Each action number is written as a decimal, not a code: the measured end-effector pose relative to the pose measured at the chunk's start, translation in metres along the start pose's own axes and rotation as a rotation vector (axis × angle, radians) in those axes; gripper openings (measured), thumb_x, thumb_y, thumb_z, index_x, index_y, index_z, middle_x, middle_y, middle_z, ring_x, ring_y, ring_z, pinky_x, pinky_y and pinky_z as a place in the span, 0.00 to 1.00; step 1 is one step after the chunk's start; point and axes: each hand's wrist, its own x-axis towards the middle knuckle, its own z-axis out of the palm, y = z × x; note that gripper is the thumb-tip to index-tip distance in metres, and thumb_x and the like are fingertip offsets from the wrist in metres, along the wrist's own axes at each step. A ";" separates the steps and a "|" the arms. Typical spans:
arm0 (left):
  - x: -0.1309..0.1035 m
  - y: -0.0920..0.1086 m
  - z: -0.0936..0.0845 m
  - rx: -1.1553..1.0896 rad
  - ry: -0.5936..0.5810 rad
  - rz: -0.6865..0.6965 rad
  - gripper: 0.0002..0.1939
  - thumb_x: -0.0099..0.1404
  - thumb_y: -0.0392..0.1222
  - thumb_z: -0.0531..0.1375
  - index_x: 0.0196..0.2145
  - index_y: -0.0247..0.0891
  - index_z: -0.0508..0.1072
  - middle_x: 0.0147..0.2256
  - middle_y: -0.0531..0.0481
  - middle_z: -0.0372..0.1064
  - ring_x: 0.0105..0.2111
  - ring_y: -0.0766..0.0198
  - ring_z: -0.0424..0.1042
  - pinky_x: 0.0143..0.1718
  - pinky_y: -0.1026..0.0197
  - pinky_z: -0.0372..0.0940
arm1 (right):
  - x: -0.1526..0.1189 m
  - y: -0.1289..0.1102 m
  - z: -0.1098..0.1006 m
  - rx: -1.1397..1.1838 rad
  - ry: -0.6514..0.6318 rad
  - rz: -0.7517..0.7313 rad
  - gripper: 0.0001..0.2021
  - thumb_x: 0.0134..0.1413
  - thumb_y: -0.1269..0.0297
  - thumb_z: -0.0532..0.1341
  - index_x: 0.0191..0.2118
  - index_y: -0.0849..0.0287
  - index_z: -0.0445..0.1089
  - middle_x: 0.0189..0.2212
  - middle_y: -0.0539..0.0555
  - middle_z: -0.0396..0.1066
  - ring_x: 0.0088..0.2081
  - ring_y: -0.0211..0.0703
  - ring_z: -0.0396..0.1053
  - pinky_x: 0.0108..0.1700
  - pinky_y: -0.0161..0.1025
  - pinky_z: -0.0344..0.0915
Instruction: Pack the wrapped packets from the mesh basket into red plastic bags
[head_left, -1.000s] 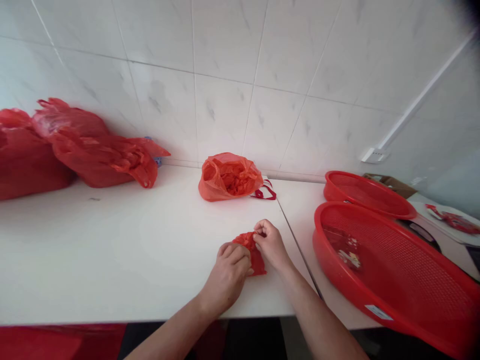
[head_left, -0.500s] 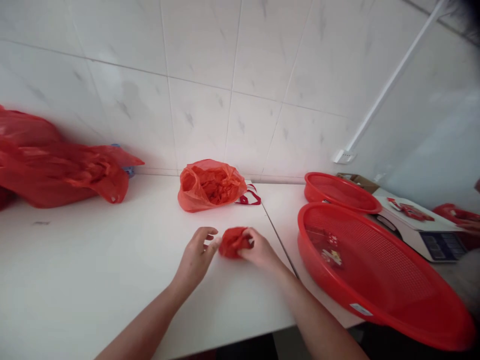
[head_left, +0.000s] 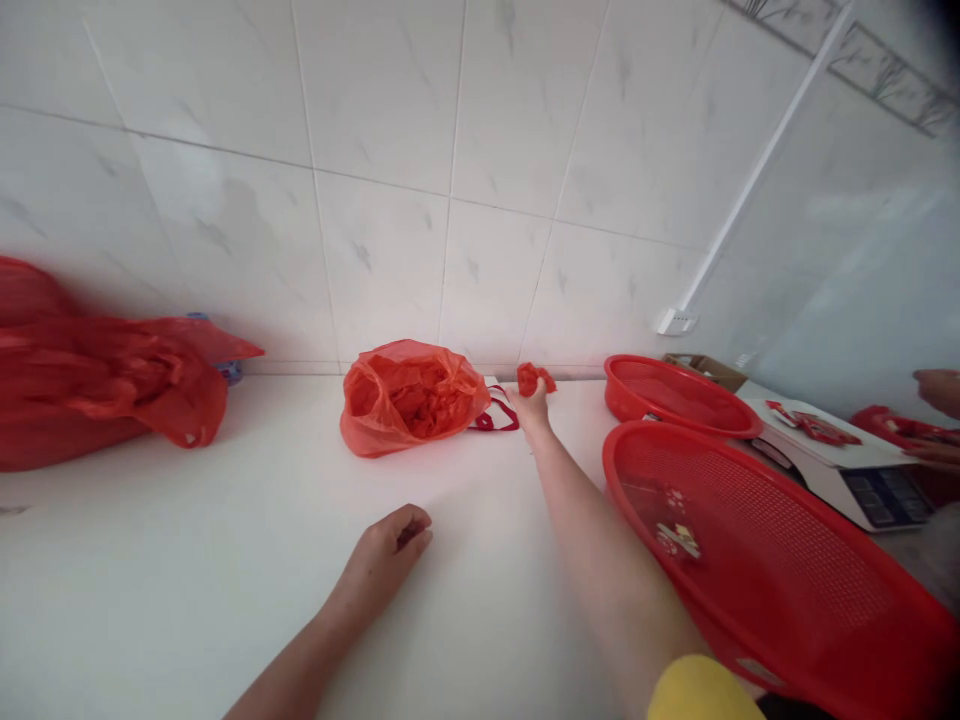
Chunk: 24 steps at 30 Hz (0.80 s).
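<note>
Crumpled red plastic (head_left: 535, 377) is bunched but not yet released: your right hand (head_left: 531, 404) grips it, far desk (head_left: 180, 540); your left hand (head_left: 386, 550), near, looks empty, slightly parted.

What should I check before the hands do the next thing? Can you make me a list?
1. Right hand has a grip on the crumpled red plastic: ok.
2. Left hand free: ok, loosely curled, nothing seen in it.
3. Mouth of the open red bag uncovered: ok, we can see crumpled stuff inside.
4. Red strap well away from the right hand: not ok, it lies right beside it.
5. Right arm not touching the big red basket: cannot tell, they overlap in this view.
</note>
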 end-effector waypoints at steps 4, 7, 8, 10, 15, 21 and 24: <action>0.000 -0.001 0.000 -0.009 -0.021 0.005 0.07 0.60 0.44 0.51 0.31 0.40 0.66 0.25 0.55 0.62 0.26 0.66 0.61 0.29 0.64 0.56 | -0.041 0.031 0.007 -0.069 -0.077 0.024 0.34 0.42 0.59 0.61 0.57 0.63 0.57 0.56 0.64 0.60 0.57 0.53 0.59 0.56 0.46 0.57; -0.001 -0.002 0.001 -0.009 -0.038 0.010 0.07 0.60 0.44 0.51 0.31 0.40 0.66 0.26 0.55 0.63 0.27 0.65 0.61 0.30 0.64 0.56 | -0.062 0.044 0.001 -0.109 -0.079 -0.001 0.29 0.47 0.60 0.57 0.56 0.63 0.59 0.56 0.62 0.60 0.58 0.50 0.57 0.58 0.44 0.53; -0.001 -0.002 0.001 -0.009 -0.043 0.007 0.07 0.60 0.44 0.51 0.31 0.41 0.66 0.26 0.54 0.63 0.27 0.65 0.62 0.30 0.64 0.56 | -0.066 0.046 -0.002 -0.123 -0.076 -0.006 0.28 0.48 0.59 0.57 0.56 0.63 0.59 0.55 0.62 0.60 0.57 0.49 0.58 0.58 0.43 0.54; -0.003 -0.001 0.000 -0.006 -0.046 -0.002 0.08 0.60 0.44 0.50 0.31 0.41 0.66 0.26 0.55 0.63 0.27 0.65 0.62 0.29 0.64 0.56 | -0.071 0.046 -0.005 -0.156 -0.075 -0.015 0.27 0.49 0.60 0.56 0.56 0.64 0.59 0.55 0.62 0.60 0.57 0.49 0.59 0.58 0.42 0.54; -0.007 -0.002 0.004 0.015 0.000 0.000 0.06 0.58 0.43 0.51 0.29 0.40 0.65 0.25 0.55 0.62 0.26 0.65 0.61 0.29 0.65 0.56 | -0.076 0.040 -0.006 -0.249 -0.051 -0.029 0.27 0.46 0.65 0.58 0.55 0.62 0.61 0.57 0.62 0.58 0.58 0.49 0.57 0.59 0.42 0.53; -0.010 -0.008 0.011 0.064 0.061 0.031 0.07 0.59 0.43 0.51 0.26 0.40 0.64 0.24 0.55 0.60 0.25 0.65 0.60 0.28 0.65 0.55 | -0.044 0.044 -0.020 -0.367 0.213 0.127 0.35 0.50 0.62 0.56 0.62 0.68 0.45 0.61 0.71 0.45 0.63 0.58 0.43 0.60 0.51 0.47; -0.009 -0.007 0.010 0.103 0.029 0.031 0.06 0.58 0.42 0.51 0.25 0.40 0.64 0.24 0.54 0.62 0.26 0.65 0.61 0.28 0.64 0.55 | -0.017 0.053 -0.031 -0.429 0.316 0.231 0.39 0.53 0.60 0.53 0.64 0.70 0.31 0.61 0.74 0.43 0.64 0.61 0.40 0.60 0.55 0.46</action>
